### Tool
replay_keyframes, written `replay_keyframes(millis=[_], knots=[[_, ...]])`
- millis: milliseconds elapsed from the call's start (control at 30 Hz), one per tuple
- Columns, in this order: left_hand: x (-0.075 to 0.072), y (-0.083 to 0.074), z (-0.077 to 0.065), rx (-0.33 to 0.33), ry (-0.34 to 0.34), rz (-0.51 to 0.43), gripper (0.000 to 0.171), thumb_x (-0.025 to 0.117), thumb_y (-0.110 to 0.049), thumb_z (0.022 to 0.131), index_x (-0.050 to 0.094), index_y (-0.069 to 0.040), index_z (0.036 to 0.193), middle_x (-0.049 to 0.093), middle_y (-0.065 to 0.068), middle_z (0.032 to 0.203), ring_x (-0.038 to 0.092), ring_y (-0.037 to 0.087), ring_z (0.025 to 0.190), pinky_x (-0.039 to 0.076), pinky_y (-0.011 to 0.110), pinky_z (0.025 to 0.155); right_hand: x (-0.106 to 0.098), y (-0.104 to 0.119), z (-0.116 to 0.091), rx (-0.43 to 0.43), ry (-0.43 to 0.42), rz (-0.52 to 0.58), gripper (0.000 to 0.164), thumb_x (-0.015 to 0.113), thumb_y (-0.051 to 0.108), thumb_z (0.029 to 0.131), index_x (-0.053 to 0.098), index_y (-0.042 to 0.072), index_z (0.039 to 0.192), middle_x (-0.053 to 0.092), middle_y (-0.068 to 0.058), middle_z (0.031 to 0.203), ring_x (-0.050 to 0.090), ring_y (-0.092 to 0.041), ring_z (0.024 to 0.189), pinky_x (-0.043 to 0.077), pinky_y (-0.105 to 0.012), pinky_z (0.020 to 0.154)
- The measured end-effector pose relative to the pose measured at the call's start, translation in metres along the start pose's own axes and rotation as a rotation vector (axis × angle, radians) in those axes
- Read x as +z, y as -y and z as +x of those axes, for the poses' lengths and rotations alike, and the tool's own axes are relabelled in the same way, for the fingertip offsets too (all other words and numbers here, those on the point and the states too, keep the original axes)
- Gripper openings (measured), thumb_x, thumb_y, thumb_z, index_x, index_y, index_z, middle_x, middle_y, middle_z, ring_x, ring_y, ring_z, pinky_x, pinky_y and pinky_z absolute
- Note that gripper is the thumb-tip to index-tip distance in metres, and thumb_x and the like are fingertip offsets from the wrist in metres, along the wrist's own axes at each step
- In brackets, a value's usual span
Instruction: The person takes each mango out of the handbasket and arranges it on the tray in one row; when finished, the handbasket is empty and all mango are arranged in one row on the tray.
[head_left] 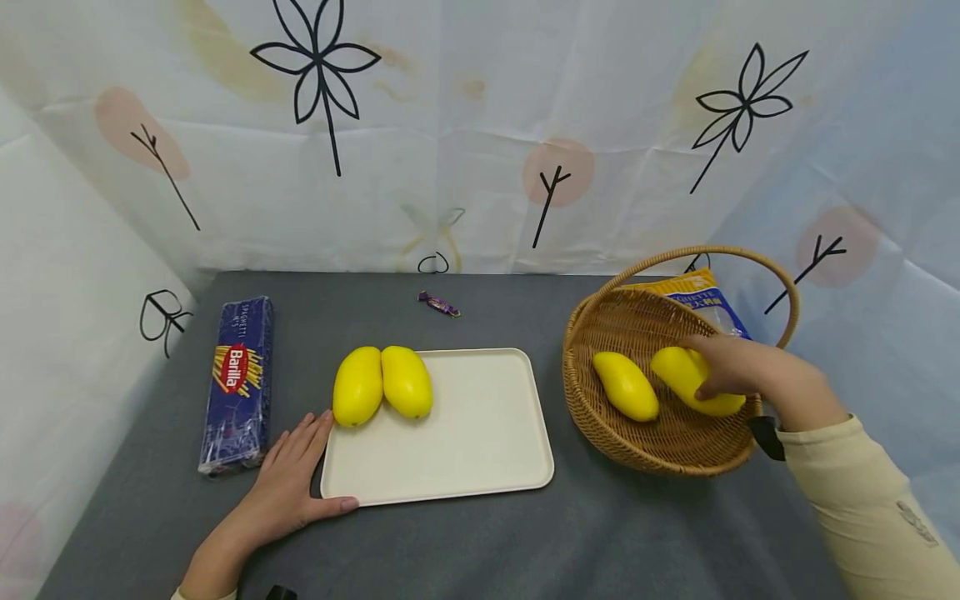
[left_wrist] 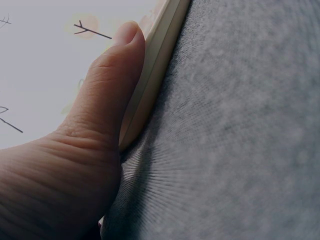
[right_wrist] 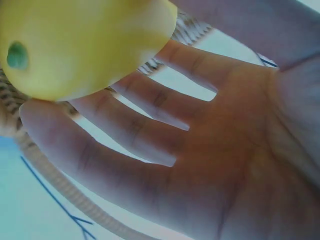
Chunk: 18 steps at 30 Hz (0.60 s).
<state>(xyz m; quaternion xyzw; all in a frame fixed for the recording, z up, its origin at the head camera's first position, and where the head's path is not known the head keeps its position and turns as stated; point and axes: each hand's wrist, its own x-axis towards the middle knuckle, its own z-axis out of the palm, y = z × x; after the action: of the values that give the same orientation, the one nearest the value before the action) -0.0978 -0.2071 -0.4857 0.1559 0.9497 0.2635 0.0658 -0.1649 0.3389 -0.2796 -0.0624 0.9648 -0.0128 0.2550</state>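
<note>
In the head view my left hand [head_left: 288,479] lies with its fingers spread along the left edge of the cream tray [head_left: 480,450], thumb at the front corner. The left wrist view shows that thumb [left_wrist: 112,85] against the tray's rim. Two yellow mangoes [head_left: 357,387] sit side by side on the tray's left part. Over the wicker basket [head_left: 600,325], my right hand [head_left: 735,367] grips a mango [head_left: 686,379] between thumb and fingers. Close up, the right wrist view shows this mango [right_wrist: 85,45] at the fingertips. Another mango [head_left: 626,387] lies beside it in the basket.
A blue spaghetti pack [head_left: 238,383] lies left of the tray. Behind the tray is a small purple wrapped candy [head_left: 438,304]. A yellow and blue bag [head_left: 701,293] is partly hidden behind the basket, whose tall handle [head_left: 750,254] arches above it. Patterned cloth walls enclose the grey table.
</note>
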Motion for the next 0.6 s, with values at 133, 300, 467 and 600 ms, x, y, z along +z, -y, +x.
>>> replay_keyframes(millis=[133, 300, 467, 600], knots=[[0.000, 0.000, 0.000, 0.002, -0.001, 0.003, 0.123, 0.067, -0.072, 0.068, 0.007, -0.010, 0.155, 0.016, 0.021, 0.158, 0.010, 0.039, 0.145, -0.009, 0.048, 0.117, -0.003, 0.007, -0.013, -0.023, -0.060, 0.000, 0.079, 0.077, 0.019, 0.080, 0.035, -0.008, 0.141, 0.042, -0.039, 0.132, 0.053, -0.046, 0.106, 0.050, -0.048, 0.075], [0.000, 0.000, 0.000, 0.001, 0.000, -0.002, 0.123, 0.068, -0.071, 0.069, 0.006, -0.010, 0.155, 0.016, 0.021, 0.158, 0.010, 0.040, 0.144, -0.008, 0.050, 0.117, -0.007, 0.023, -0.030, -0.066, -0.132, 0.003, 0.079, 0.076, 0.020, 0.081, 0.034, -0.004, 0.142, 0.039, -0.040, 0.134, 0.055, -0.040, 0.099, 0.050, -0.045, 0.071], [-0.001, 0.000, 0.000, 0.000, 0.002, -0.006, 0.122, 0.068, -0.071, 0.069, 0.006, -0.010, 0.155, 0.016, 0.021, 0.157, 0.010, 0.040, 0.144, -0.008, 0.050, 0.117, -0.008, 0.040, -0.045, -0.124, -0.206, 0.014, 0.079, 0.076, 0.020, 0.081, 0.033, 0.002, 0.145, 0.037, -0.038, 0.134, 0.054, -0.041, 0.102, 0.050, -0.047, 0.074], [0.000, 0.001, 0.000, 0.006, -0.002, 0.000, 0.122, 0.068, -0.070, 0.069, 0.006, -0.011, 0.155, 0.016, 0.021, 0.157, 0.010, 0.039, 0.144, -0.008, 0.050, 0.117, -0.006, 0.052, -0.057, -0.185, -0.273, 0.021, 0.079, 0.077, 0.019, 0.081, 0.034, 0.004, 0.146, 0.044, -0.032, 0.128, 0.053, -0.038, 0.103, 0.050, -0.045, 0.075]])
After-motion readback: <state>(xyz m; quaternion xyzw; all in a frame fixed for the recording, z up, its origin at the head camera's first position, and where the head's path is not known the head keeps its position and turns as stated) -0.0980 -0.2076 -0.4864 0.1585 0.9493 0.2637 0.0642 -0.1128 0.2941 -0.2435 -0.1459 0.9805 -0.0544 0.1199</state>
